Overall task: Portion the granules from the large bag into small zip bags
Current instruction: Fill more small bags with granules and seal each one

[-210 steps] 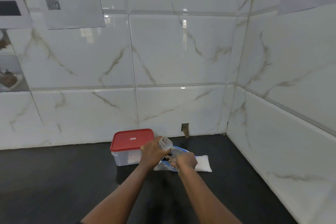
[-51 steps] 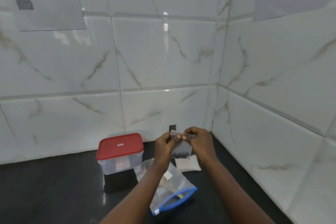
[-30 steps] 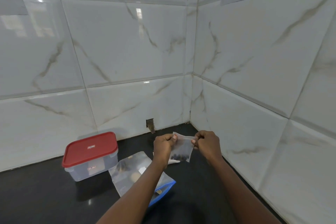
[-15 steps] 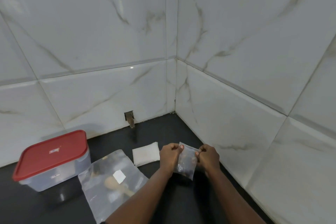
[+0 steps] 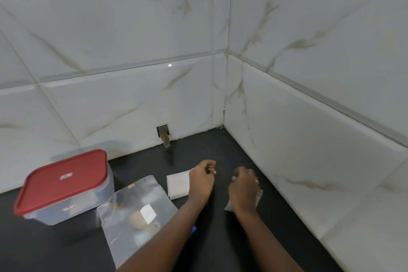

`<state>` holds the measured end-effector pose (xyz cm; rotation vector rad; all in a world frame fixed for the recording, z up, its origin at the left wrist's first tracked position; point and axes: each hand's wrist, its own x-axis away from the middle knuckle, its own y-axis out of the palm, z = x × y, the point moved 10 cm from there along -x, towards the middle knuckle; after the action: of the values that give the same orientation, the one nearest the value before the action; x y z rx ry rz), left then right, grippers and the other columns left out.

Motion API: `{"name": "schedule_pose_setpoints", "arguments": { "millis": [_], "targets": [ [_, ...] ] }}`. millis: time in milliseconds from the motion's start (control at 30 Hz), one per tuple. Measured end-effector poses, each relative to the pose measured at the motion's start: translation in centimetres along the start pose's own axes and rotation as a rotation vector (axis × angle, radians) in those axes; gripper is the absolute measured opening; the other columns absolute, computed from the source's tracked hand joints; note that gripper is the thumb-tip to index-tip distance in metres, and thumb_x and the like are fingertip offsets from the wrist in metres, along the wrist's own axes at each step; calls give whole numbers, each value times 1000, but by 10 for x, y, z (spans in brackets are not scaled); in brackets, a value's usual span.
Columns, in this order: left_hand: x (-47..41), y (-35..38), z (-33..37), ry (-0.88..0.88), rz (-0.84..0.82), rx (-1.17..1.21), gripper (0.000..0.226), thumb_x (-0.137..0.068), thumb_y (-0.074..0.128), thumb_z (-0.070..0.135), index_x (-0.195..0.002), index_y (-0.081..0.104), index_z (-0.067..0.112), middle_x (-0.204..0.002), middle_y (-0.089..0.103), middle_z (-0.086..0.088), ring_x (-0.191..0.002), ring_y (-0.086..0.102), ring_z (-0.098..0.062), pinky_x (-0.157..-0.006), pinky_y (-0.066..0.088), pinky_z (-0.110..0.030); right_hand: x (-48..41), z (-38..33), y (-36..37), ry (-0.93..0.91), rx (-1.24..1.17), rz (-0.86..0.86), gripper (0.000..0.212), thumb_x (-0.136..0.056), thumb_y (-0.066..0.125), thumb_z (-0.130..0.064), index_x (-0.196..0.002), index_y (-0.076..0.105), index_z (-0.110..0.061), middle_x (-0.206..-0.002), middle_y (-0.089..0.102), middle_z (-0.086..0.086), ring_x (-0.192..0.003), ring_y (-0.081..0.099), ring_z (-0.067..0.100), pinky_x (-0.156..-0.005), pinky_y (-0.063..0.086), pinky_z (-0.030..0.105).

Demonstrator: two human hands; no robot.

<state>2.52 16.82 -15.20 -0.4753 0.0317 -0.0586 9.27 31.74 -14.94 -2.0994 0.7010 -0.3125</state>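
Your left hand and right hand are both bare, and so are your left forearm and right forearm, right down to the bottom edge of the view. Short nails show on a few fingers. Motion blur hides any finer marks.

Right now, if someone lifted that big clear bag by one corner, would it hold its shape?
Probably not: the large bag is thin, wrinkled clear film, so it should sag. The lump inside would likely slide downward. Lying nearly flat, it seems light.
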Motion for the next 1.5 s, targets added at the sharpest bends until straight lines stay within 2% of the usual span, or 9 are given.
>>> {"name": "schedule_pose_setpoints", "arguments": {
  "millis": [133, 300, 533, 600, 733, 867, 1067, 1300, 1500],
  "targets": [
    [-12, -45, -18, -58, 109, -72, 37, -82, 56, -8, -115, 63, 6, -112, 66, -6, -100, 59, -13, -81, 36, -10, 8, -46, 64, -63, -51, -296, 37, -85, 64, -37, -111, 59, -10, -113, 60, 7, -106, 57, 23, -87, 46, 33],
    [-19, -68, -50, -222, 91, -117, 40, -81, 64, 2, -121, 59, 8, -121, 62, -7, -112, 56, -19, -90, 38, -21, 8, -45, 82, 68, -34, -318, 27, -86, 66, -23, -110, 61, -12, -114, 64, 7, -106, 61, 24, -82, 49, 30],
    [-7, -70, -43, -203, 69, -1, 8, -85, 66, 23, -87, 68, 15, -90, 70, -2, -86, 64, -17, -86, 53, -33, 5, -49, 55, 75, -163, -262, 14, -87, 56, -8, -89, 69, -13, -96, 69, 4, -88, 63, 17, -67, 42, 23],
    [-2, -69, -28, -139, 46, 35, 21, -86, 65, 33, -76, 67, 14, -76, 69, -4, -75, 66, -17, -76, 56, -31, 11, -63, 47, 4, -263, -276, 8, -87, 61, -8, -90, 68, -9, -92, 68, 3, -81, 60, 12, -67, 42, 19],
    [7, -79, -9, -106, 66, 110, 20, -89, 62, 25, -84, 70, 8, -76, 70, -8, -64, 64, -12, -60, 54, -17, 28, -95, 27, -131, -466, -345, 5, -83, 67, -8, -84, 63, -11, -79, 62, -1, -73, 58, 7, -63, 45, 12],
    [23, -93, -4, -181, 35, 372, 15, -89, 63, 18, -86, 70, 6, -77, 69, -12, -65, 65, -15, -62, 56, -22, 44, -111, 6, -187, -589, -381, 11, -78, 73, -10, -83, 64, -12, -85, 69, 4, -83, 67, 15, -81, 55, 27],
    [46, -114, 16, -130, -61, 431, 17, -92, 57, 11, -88, 67, -2, -67, 62, -10, -57, 57, -13, -60, 53, -22, 68, -124, -14, -131, -827, -438, 13, -79, 74, -10, -87, 63, -13, -90, 71, 12, -80, 68, 22, -63, 52, 24],
    [69, -148, 43, 102, -78, 54, 22, -84, 53, 10, -63, 59, 6, -58, 55, -4, -53, 47, -12, -58, 42, -25, 89, -138, -32, -212, -610, -382, 16, -78, 70, 0, -75, 63, -14, -82, 68, 5, -77, 67, 18, -68, 58, 26],
    [77, -170, 43, 110, -55, -76, 32, -80, 59, 20, -50, 51, 13, -50, 46, 2, -50, 38, -8, -55, 34, -21, 116, -174, -60, -643, -83, -95, 22, -91, 54, -8, -102, 72, -10, -101, 71, 6, -85, 64, 14, -73, 48, 14]
  ]
}}
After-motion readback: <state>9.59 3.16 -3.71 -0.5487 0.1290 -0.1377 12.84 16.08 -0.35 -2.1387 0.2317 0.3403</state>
